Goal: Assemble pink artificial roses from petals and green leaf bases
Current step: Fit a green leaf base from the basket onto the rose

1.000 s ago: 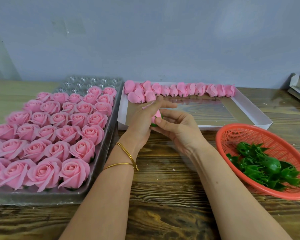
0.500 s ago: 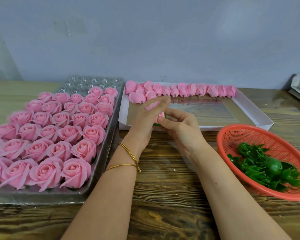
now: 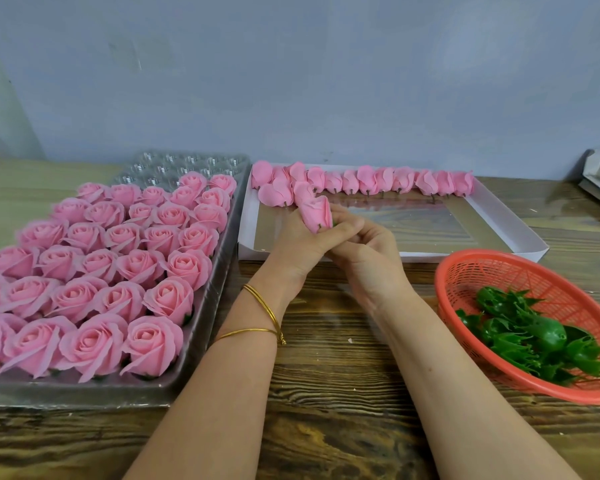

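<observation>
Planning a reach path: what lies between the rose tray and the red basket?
Head view: only the left forearm and right forearm, over bare wooden table.

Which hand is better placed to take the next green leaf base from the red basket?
The right hand: the red basket with the green leaf bases lies beside its forearm, while the left hand would need to cross over. Both hands grip the pink rose bud.

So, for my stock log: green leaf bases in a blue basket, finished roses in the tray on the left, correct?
Not blue: the head view shows the basket is red. The green leaf bases do lie in it, and the finished roses sit in the tray on the left.
</observation>
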Demonstrator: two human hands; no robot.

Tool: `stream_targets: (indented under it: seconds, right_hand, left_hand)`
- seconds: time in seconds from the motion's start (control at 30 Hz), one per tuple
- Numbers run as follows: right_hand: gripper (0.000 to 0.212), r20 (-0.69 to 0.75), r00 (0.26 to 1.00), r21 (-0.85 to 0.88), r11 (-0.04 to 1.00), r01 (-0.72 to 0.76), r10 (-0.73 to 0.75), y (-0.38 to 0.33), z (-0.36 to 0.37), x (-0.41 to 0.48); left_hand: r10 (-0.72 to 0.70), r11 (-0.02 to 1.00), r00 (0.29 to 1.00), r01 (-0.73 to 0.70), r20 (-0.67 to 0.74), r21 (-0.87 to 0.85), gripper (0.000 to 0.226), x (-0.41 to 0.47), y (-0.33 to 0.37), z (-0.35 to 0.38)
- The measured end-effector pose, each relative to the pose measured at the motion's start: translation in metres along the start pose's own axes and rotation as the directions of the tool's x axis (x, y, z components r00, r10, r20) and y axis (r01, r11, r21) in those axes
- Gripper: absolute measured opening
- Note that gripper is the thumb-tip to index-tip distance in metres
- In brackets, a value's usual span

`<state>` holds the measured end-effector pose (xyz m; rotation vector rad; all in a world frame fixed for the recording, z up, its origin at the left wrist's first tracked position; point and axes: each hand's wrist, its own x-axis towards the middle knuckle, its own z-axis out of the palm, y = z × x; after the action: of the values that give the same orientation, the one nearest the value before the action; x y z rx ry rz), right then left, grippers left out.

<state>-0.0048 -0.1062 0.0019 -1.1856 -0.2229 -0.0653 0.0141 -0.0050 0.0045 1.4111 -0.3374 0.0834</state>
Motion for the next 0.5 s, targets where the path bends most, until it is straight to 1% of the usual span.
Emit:
stream_targets:
  seconds: [0.07, 0.17, 0.27, 0.3, 0.37, 0.5]
  right_hand:
    - [0.037, 0.008, 1.000, 0.005, 1.000, 0.009, -0.009, -0.0012, 0.0013, -0.0005]
    - [0.050, -0.020, 1.000, 0.020, 1.000, -0.017, 0.018, -0.0027, 0.0018, -0.0015]
    - [0.057, -0.034, 0.998, 0.005, 0.999, -0.046, 0.046, -0.0042, 0.0024, -0.0029]
    - [0.057, -0.042, 0.998, 0.003, 0.999, -0.053, 0.053, -0.0046, 0.0028, -0.0034]
    - [0.057, -0.051, 0.996, 0.002, 0.998, -0.067, 0.067, -0.0055, 0.0036, -0.0043]
    - [0.055, -0.054, 0.995, 0.002, 0.996, -0.087, 0.087, -0.0061, 0.0040, -0.0055]
  left_hand:
    - [-0.003, 0.999, 1.000, 0.003, -0.005, -0.033, 0.013, 0.0000, 0.0001, 0.0005]
    - [-0.030, 0.996, 0.999, 0.027, -0.025, -0.079, 0.017, 0.0002, -0.0001, 0.0010]
    - [-0.044, 0.997, 0.998, 0.041, -0.036, -0.060, 0.015, -0.0002, -0.0014, 0.0014]
    - [-0.048, 0.997, 0.998, 0.046, -0.038, -0.054, 0.015, -0.0005, -0.0008, 0.0015]
    - [-0.046, 0.998, 0.998, 0.045, -0.037, -0.051, 0.020, -0.0004, -0.0006, 0.0021]
    - [-0.057, 0.995, 0.998, 0.054, -0.034, -0.082, 0.024, -0.0008, 0.0037, 0.0020]
